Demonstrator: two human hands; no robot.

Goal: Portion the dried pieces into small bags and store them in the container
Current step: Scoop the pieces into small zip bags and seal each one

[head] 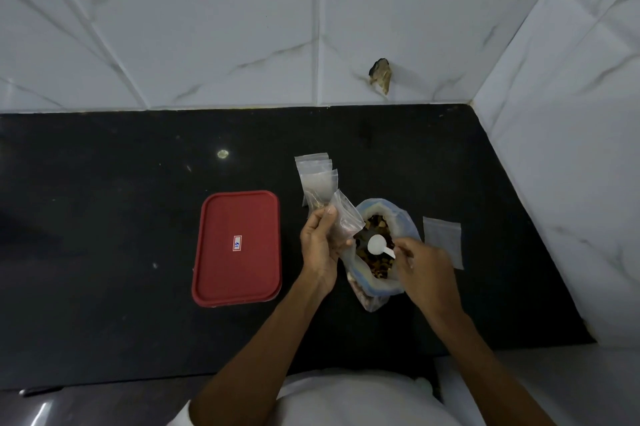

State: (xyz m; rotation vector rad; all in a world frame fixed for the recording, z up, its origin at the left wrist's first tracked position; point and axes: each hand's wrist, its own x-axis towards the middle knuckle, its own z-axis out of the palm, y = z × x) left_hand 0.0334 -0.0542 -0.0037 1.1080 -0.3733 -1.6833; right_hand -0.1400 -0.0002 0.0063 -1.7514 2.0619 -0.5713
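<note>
Between the left hand's (320,245) fingers and thumb a small clear bag (343,217) is sitting pinched, tilting up and right, its open mouth pointing toward the big bag (377,252). Fingers are curling narrow around the small bag's lower part; contents hard to tell, looks mostly empty. Right hand (424,266) is gripping the handle of a white scoop (377,245), fingers closing tight on it; the scoop bowl is hanging just left of the right fingertips, over the dried pieces (375,262) inside the open big bag. Scoop bowl is looking empty. Big bag is standing between the two hands, touching or nearly touching both, rim rolled down.

Just beyond the left fingertips a stack of small bags (315,179) is lying flat. Just right of the right hand one more flat bag (443,240) is lying. Well left of the left hand the container with red lid (237,247) is sitting closed, a small label on top.

Everything is resting on a black counter (121,217). White marbled tile wall (207,37) is running behind and along the right side, with a chipped spot (381,79) near the counter line.
</note>
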